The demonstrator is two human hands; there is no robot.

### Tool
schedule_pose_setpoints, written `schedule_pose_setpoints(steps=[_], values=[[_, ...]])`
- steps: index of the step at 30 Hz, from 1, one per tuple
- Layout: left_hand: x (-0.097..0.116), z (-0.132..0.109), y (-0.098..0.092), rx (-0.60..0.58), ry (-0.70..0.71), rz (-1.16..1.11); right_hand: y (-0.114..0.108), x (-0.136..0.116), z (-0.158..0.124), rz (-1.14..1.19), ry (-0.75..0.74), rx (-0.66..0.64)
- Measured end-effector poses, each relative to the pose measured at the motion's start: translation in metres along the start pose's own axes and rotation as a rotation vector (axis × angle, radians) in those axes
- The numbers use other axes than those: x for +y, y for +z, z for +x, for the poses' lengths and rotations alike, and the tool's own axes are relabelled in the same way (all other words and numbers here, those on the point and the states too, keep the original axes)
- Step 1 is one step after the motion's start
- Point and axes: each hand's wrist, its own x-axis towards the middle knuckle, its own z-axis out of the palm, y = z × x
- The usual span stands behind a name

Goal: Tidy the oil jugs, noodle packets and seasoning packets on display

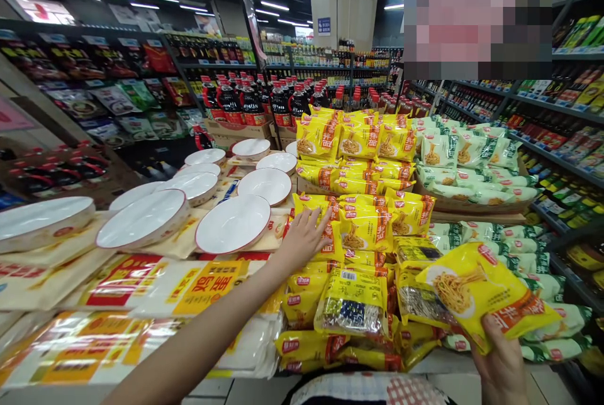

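1. Noodle packet (486,295), yellow and tilted, is hanging in the right hand (500,355), in front of the green-white packets (538,282) — this hand is clamping its near edge, with the thumb lying on the printed face.

2. Left hand (306,232) is lying over the yellow stack (365,232), fingers spread apart and gripping nothing; whether it is pressing, I cannot tell.

3. If this hand is pulling one standing packet too quickly, its neighbours could be toppling, because they seem to be leaning on each other.

4. The right grip is taking only one edge, so the packet could be twisting loose; too strong squeezing could be breaking the noodles inside.

5. White bowls (233,222) are standing near the left forearm (226,304) — a careless sideways swing could be knocking the nearest one.
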Motion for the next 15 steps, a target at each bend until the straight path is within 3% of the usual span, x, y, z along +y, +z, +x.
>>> schedule_pose_setpoints(steps=[2, 4, 5, 6, 8, 10, 12, 15], values=[[0.033, -0.02, -0.016, 0.107, 0.048, -0.239, -0.002, 0.012, -0.007, -0.02, 0.013, -0.118], [0.069, -0.044, -0.028, 0.037, 0.17, -0.68, 0.006, 0.02, -0.021, -0.089, 0.053, -0.366], [0.086, -0.055, -0.032, -0.082, 0.179, -0.914, 0.014, 0.02, -0.03, -0.139, 0.074, -0.536], [0.1, -0.065, -0.035, -0.225, 0.136, -1.123, 0.024, 0.017, -0.039, -0.195, 0.092, -0.727], [0.117, -0.08, -0.038, -0.404, -0.103, -1.425, 0.047, 0.0, -0.05, -0.293, 0.093, -1.069], [0.115, -0.089, -0.041, -0.441, -0.287, -1.544, 0.063, -0.026, -0.046, -0.412, -0.013, -1.273], [0.098, -0.097, -0.047, -0.347, -0.369, -1.506, 0.068, -0.05, -0.026, -0.578, -0.251, -1.312], [0.058, -0.117, -0.06, -0.126, -0.478, -1.229, 0.064, -0.063, 0.025, -0.911, -0.552, -1.082]])
